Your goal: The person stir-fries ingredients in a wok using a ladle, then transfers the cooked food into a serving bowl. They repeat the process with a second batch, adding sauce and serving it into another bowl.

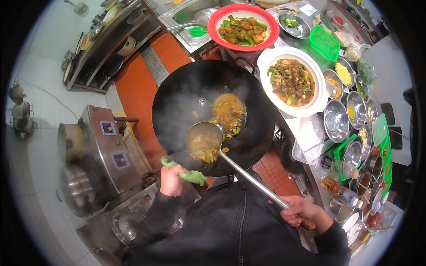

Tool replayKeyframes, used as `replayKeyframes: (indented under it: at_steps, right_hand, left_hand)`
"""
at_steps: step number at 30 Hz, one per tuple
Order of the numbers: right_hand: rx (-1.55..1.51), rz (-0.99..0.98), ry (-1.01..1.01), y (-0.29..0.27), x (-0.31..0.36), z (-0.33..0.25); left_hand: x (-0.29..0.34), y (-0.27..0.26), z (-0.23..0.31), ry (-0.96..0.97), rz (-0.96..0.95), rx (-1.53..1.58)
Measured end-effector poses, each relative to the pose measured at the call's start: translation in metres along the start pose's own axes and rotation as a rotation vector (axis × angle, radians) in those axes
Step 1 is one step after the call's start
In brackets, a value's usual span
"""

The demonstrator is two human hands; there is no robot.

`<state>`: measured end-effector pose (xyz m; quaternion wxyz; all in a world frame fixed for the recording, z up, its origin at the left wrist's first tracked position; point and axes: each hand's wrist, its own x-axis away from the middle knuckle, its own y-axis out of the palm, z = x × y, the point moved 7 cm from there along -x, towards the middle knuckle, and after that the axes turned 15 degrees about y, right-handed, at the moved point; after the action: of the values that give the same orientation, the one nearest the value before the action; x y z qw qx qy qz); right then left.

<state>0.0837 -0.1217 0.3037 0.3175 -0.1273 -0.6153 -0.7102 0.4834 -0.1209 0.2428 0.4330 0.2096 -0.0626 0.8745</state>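
Note:
My left hand is closed on a green cloth at the near left rim of a large black wok. Any wok handle under the cloth is hidden. In my right hand is the wooden end of a long metal ladle. Its bowl, inside the wok, holds brown broth with food pieces. Beyond the bowl lies more saucy food with bits of green pepper. Steam drifts over the left part of the wok.
A white dish of cooked food and a red-rimmed dish stand beyond the wok. Metal bowls, green baskets and bottles crowd the counter at right. A steel stove unit and pots stand at left.

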Motion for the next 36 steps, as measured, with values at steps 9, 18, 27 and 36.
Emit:
replayKeyframes:
  at_steps: [9, 18, 27, 36]
  right_hand:
    - [-0.237, -0.284, -0.069, 0.003, -0.002, 0.002]
    - [-0.025, 0.157, -0.54, -0.011, 0.078, -0.031]
    - [0.269, 0.777, -0.876, -0.058, 0.101, -0.081]
    - [0.391, 1.069, -0.942, -0.082, 0.094, -0.081]
  left_hand:
    - [0.0, 0.001, 0.0, 0.029, 0.012, 0.069]
    - [-0.008, -0.004, -0.006, 0.012, -0.012, 0.045]
    - [-0.015, -0.014, -0.014, -0.006, -0.015, 0.079]
    - [-0.014, -0.012, -0.007, -0.009, -0.058, -0.033]
